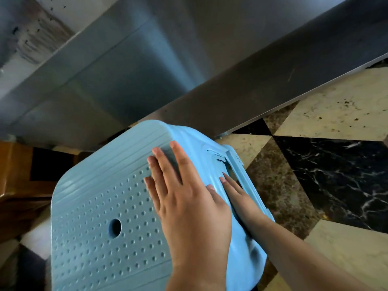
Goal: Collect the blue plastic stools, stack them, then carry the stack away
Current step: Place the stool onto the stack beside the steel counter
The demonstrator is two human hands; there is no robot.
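**Item: blue stool, held at its right edge, by a steel tabletop**

- Stool [100,206]: blue plastic, dimpled seat with one round hole near the middle. Seat faces up and tilts slightly. It lies under and to the left of both hands; most of the seat extends away to the left of them.
- Left hand [184,196]: flat on the seat top near its right edge, fingers straight and spread, pointing toward the far corner. Pressing, not gripping.
- Right hand [235,192]: just beside the left hand, lower, laid along the stool's right side wall. Fingers straight, tips near the opening in that wall. Whether any finger hooks inside cannot be told.
- Tabletop [147,59]: steel, beyond the fingertips, its edge just past the stool's far corner.
- Floor [336,164]: patterned marble, right of the right hand.
- Judgement: both hands sit on one side, so a lift would tip the stool leftward unless a hand shifts across.
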